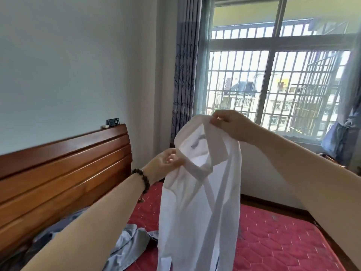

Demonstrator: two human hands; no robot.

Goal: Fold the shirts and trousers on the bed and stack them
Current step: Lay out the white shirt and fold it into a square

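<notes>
Here, in the head view, a white shirt (197,192) hangs in the air above the red quilted bed (283,237), held up by 2 hands at its collar. The left hand (166,161), with a dark bead bracelet (143,179) on its wrist, pinches the near side of the collar. The right hand (228,124), raised higher, pinches the far side. A light blue garment (129,245) lies crumpled on the bed beside the wooden headboard (64,173).
</notes>
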